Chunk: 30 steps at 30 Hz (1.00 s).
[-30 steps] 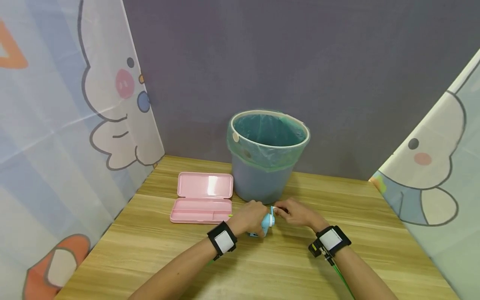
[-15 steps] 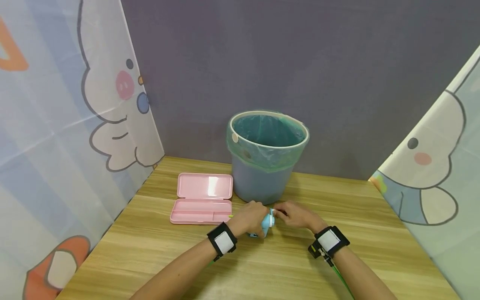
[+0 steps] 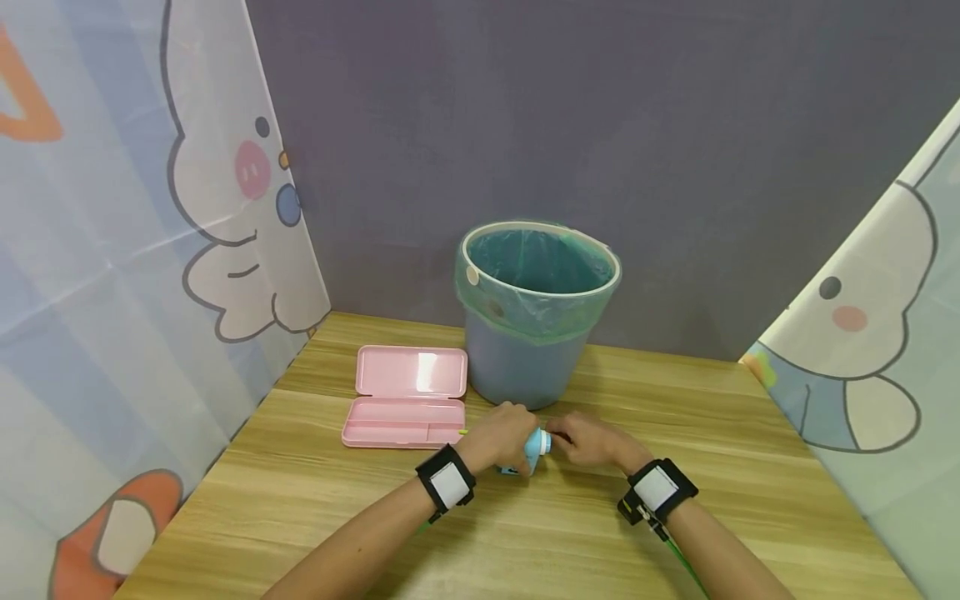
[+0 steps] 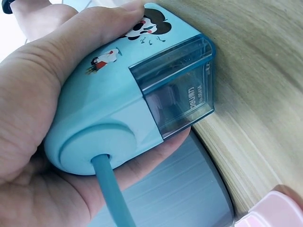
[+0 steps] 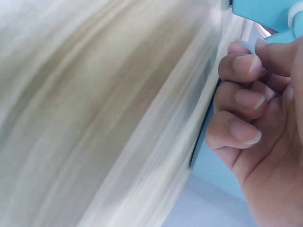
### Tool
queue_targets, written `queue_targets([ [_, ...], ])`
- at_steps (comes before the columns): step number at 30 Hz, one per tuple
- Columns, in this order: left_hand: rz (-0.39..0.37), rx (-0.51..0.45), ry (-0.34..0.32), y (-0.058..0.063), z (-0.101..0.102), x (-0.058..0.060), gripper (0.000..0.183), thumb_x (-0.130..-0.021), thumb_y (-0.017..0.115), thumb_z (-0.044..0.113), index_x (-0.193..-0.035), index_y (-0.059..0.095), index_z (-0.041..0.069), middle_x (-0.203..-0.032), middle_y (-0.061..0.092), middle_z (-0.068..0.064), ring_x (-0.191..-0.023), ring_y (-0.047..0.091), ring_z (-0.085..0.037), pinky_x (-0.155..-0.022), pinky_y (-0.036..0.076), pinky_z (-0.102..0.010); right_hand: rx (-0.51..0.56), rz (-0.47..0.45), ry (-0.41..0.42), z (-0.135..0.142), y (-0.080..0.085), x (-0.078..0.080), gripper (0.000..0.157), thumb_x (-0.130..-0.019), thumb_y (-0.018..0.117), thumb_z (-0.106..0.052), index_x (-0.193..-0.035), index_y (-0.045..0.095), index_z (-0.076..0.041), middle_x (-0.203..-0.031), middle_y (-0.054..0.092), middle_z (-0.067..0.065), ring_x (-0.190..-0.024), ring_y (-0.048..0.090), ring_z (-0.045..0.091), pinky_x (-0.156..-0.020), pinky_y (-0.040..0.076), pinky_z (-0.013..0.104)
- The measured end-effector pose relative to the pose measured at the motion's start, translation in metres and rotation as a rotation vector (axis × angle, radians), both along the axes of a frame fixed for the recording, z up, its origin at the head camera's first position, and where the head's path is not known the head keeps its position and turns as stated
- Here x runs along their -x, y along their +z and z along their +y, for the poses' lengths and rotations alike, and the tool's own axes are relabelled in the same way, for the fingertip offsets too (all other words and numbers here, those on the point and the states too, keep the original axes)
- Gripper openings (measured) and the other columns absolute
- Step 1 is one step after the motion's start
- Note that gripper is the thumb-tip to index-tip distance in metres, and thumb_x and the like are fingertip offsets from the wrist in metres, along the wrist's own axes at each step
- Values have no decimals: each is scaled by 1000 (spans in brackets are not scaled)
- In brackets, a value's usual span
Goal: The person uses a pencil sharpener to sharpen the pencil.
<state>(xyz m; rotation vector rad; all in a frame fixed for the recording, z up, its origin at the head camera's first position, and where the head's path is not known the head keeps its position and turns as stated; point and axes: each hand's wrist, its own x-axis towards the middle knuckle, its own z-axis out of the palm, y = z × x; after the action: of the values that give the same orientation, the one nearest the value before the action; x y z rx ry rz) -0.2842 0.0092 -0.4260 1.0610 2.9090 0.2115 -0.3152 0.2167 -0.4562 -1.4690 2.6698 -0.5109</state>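
Observation:
My left hand (image 3: 501, 437) grips a light blue pencil sharpener (image 4: 109, 94) around its body, thumb across the top. A panda-like print and a see-through shavings drawer (image 4: 177, 90) show in the left wrist view. One end of a pencil (image 4: 112, 189) sticks out of the sharpener's hole; its other end is hidden inside. At the opposite side my right hand (image 3: 588, 437) pinches the knob of the sharpener's crank (image 5: 284, 37) between thumb and index finger, the remaining fingers curled. In the head view the right hand covers most of the crank.
A grey-blue bin (image 3: 517, 358) with a green liner stands just behind the hands. Left of it lies an open pink pencil case (image 3: 405, 421) with its lid back. The wooden table (image 3: 675, 417) meets a dark backdrop and printed side curtains.
My right hand has moved slightly down and nearer along with the crank, which stood higher a second ago. The left hand and sharpener stay in place.

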Motion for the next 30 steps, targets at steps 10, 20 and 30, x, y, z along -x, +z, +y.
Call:
queue_targets([
  [10, 39, -6, -29, 0, -2, 0, 39, -61, 90, 40, -86, 68, 19, -77, 58, 8, -68, 54, -8, -60, 45, -21, -37, -38, -15, -2, -5, -6, 20, -101, 49, -9, -90, 63, -18, -71, 46, -15, -63, 43, 2, -61, 39, 23],
  [20, 4, -6, -8, 1, -2, -3, 37, -63, 90, 39, -83, 66, 20, -75, 57, 9, -66, 52, -8, -58, 43, -21, -37, -66, -34, -5, -7, -16, 23, -98, 52, -7, -79, 60, -17, -67, 41, -15, -59, 39, 0, -56, 37, 20],
  [30, -27, -37, 20, -1, -2, -3, 38, -62, 91, 38, -83, 66, 20, -78, 56, 8, -70, 51, -10, -59, 44, -21, -9, -91, -42, -6, -7, -25, 29, -100, 53, -14, -71, 59, -14, -64, 39, -17, -55, 38, -2, -53, 35, 18],
])
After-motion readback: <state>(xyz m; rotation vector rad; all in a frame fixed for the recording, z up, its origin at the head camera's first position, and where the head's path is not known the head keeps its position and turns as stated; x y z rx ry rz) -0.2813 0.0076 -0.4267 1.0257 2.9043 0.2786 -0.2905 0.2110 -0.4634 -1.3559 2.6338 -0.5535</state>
